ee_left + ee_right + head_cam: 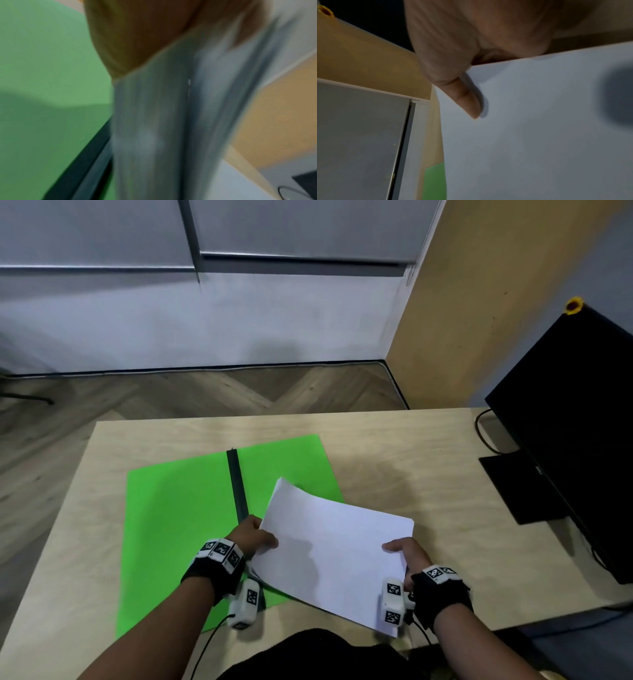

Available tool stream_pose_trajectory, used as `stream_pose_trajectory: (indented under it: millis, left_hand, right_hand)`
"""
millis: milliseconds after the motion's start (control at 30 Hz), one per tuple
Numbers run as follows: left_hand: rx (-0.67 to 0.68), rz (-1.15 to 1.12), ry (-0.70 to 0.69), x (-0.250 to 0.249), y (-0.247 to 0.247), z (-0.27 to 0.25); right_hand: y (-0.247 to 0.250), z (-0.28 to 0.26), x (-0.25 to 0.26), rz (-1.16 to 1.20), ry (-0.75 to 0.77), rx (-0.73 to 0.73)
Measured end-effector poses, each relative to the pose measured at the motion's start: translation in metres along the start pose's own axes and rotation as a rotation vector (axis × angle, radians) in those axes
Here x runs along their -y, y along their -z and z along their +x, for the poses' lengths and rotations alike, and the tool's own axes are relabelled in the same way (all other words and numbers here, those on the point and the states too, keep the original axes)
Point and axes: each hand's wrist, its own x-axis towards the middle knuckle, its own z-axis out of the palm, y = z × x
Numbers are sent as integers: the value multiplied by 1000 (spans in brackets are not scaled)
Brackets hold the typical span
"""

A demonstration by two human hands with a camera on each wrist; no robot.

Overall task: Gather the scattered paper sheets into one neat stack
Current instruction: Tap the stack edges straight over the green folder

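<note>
Two bare forearms reached forward from the bottom of the head view, each wrist wrapped in a black band carrying white marker blocks and a small white camera unit. The left hand point(251, 534) gripped the left edge of a stack of white paper sheets point(335, 549), thumb lying on top. The right hand point(409, 556) held the stack's right edge, its thumb point(467, 100) pressed flat on the top sheet.
</note>
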Motion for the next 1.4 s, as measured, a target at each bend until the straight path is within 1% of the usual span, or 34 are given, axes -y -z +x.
stream_pose_trajectory:
  millis: [67, 133, 167, 200, 267, 300, 333, 400, 467, 533, 567, 600, 667, 733, 800, 900, 1033, 1167, 1300, 1400]
  left_hand:
    - [43, 107, 25, 1, -1, 1]
    - [73, 297, -2, 1, -3, 3]
    - [63, 342, -24, 0, -5, 1]
    - [45, 346, -46, -3, -7, -1]
    - [-10, 317, -104, -6, -14, -2]
    - [-49, 210, -98, -7, -16, -1]
    - [-86, 53, -88, -10, -17, -5]
    - [-172, -188, -111, -18, -13, -12]
    - [-244, -308, -182, -31, -3, -23]
    - [-303, -423, -300, -44, 9, -30]
    - [-318, -443, -365, -48, 15, -30]
    - [-324, -427, -413, -50, 18, -29]
    - [-329, -380, -449, -51, 19, -29]
    - [-338, -383, -398, -48, 15, -25]
    - [-360, -390, -332, -42, 8, -21]
    - [-377, -433, -300, -40, 3, -21]
    - [-365, -466, -301, -39, 2, -19]
    - [-341, -483, -286, -40, 3, -19]
    - [-349, -436, -298, -41, 5, -20]
    - [-333, -383, -301, -38, 1, -20]
  right_hand:
    - [5, 9, -2, 27, 23, -2]
    - [9, 19, -5, -25, 30, -45]
    - [11, 26, -7, -54, 38, -66]
    - [13, 32, -8, -77, 47, -89]
    - [7, 27, -1, -72, 113, -133]
    - [1, 15, 5, -53, 158, -158]
    - [-7, 2, 13, -30, 212, -179]
    - [-17, -19, 28, 55, 358, -215]
    - [-21, -41, 42, 137, 544, -173]
    - [-19, -55, 53, 166, 740, -102]
    - [-17, -57, 59, 148, 798, -75]
    - [-15, -54, 62, 112, 819, -67]
    - [-10, -44, 63, 45, 798, -71]
    - [-9, -28, 57, -6, 781, -76]
    - [-10, -15, 50, -70, 720, -84]
    - [-12, -11, 50, -82, 624, -121]
    - [-10, -8, 50, -97, 614, -182]
    - [-8, -9, 49, -175, 644, -175]
    - [-5, -8, 52, -119, 693, -170]
    - [-7, -7, 45, -169, 639, -192]
